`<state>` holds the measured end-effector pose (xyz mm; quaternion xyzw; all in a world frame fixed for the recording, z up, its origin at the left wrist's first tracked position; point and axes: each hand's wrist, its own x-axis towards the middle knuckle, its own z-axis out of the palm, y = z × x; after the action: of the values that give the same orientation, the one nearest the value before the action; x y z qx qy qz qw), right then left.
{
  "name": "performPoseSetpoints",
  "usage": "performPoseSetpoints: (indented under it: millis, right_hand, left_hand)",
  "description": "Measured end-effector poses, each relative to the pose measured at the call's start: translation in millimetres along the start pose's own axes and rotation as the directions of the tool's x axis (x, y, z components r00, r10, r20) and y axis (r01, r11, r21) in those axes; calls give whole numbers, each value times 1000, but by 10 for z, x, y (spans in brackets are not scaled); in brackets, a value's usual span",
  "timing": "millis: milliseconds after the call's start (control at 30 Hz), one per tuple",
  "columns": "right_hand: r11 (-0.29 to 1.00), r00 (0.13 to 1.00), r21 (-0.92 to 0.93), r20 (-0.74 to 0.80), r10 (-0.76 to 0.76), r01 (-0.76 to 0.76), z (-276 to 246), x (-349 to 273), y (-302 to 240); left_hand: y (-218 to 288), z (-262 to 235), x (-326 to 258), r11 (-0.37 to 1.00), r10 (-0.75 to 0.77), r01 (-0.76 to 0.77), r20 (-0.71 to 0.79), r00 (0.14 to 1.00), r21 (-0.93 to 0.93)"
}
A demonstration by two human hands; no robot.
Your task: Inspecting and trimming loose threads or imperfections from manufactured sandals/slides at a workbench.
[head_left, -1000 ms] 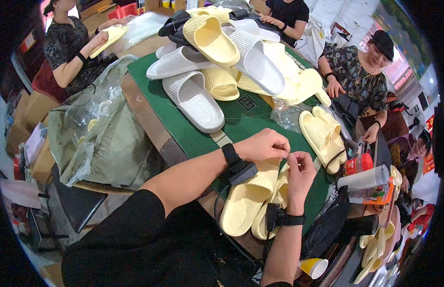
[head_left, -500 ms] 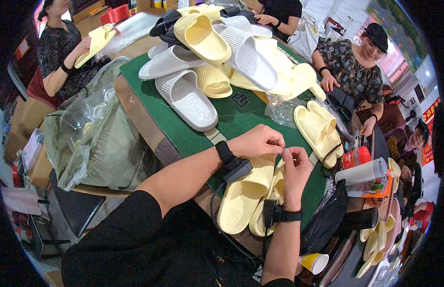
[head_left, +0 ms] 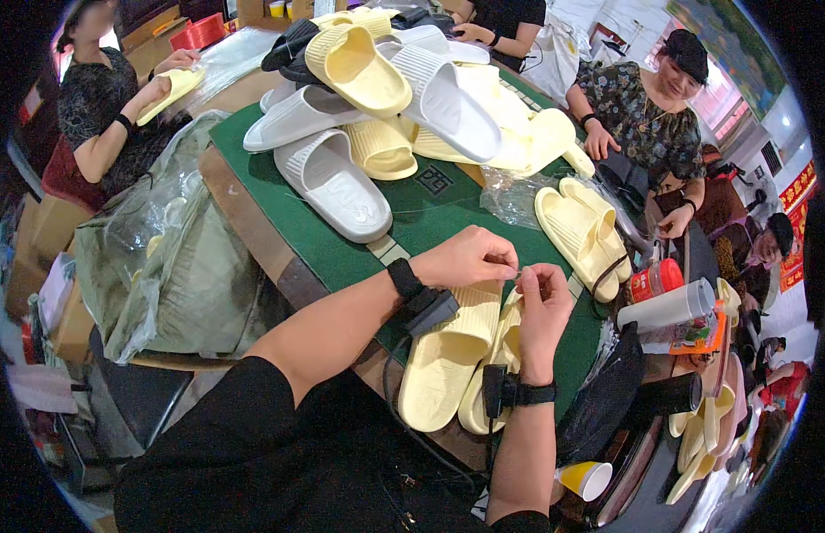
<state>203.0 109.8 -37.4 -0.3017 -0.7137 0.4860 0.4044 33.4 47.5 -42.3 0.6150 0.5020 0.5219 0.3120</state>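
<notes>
Over a pair of pale yellow slide slippers, my left hand [head_left: 470,256] and my right hand [head_left: 546,306] face each other with fingers pinched. Whatever lies between the fingertips is too small to make out. The left slipper [head_left: 443,369] lies sole down, its ribbed strap just under my hands. Beside it, the right slipper [head_left: 479,400] is partly covered by my right wrist. Both rest near the edge of the green table mat [head_left: 359,275]. Each of my wrists wears a black band with a small dark box.
Yellow and grey slippers [head_left: 337,186] are heaped at the far side. Right of my hands lie another yellow pair [head_left: 581,231], clear plastic [head_left: 519,195], a white tumbler [head_left: 665,306] and a yellow cup [head_left: 585,480]. A plastic-lined olive sack [head_left: 181,275] stands left. Co-workers sit around, one holding a yellow slipper [head_left: 172,93].
My pinched fingertips have drawn slightly apart above the slippers. The view has shifted a little. At the far left, the co-worker's yellow slipper has turned flatter and lower.
</notes>
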Motion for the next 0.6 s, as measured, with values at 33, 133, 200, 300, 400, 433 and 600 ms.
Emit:
performPoseSetpoints:
  millis: [33, 133, 200, 300, 400, 433, 600]
  right_hand:
    - [1000, 1000, 24, -19, 3, -3, 3, -4, 0]
    - [998, 998, 55, -60, 22, -18, 0, -17, -4]
    - [998, 996, 62, -83, 36, -30, -11, -17, 0]
    - [995, 995, 100, -98, 30, -21, -15, -2, 21]
    - [998, 991, 52, -129, 45, -39, 3, 4, 12]
    - [995, 987, -78, -148, -66, 55, 5, 10, -8]
    - [917, 947, -264, -37, -320, 300, -1, -30, -259]
  left_hand:
    - [0, 0, 1, 1000, 2, -2, -3, 1000, 8]
    - [-2, -16, 1, 1000, -19, 19, 9, 1000, 11]
    - [-9, -29, 1, 999, -41, 41, 24, 999, 6]
    - [-20, -38, 9, 999, -19, 19, -4, 1000, -29]
    - [20, -48, -7, 994, -7, 4, -26, 1000, -107]
    - [52, -47, -3, 978, -36, 29, -31, 999, -205]
    - [395, -89, -1, 914, -64, 31, -67, 996, -403]
